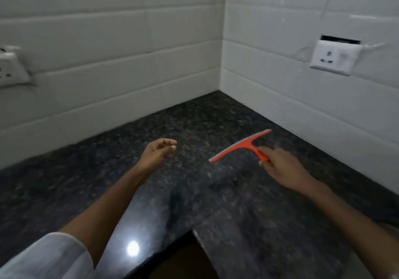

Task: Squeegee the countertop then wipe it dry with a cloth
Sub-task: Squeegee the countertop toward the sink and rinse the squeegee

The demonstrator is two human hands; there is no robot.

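Observation:
A red squeegee (241, 145) with a grey rubber blade lies across the dark speckled granite countertop (194, 123), right of centre. My right hand (280, 164) grips its short red handle, index finger stretched along it. To the left of the squeegee, my left hand (158, 151) hovers over the counter, palm turned up, fingers loosely curled and holding nothing. No cloth is in view.
White tiled walls meet in a corner (222, 84) behind the counter. A white socket (334, 57) is on the right wall and another socket (10, 67) on the left wall. The counter's inner front edge (194, 231) makes a notch near me.

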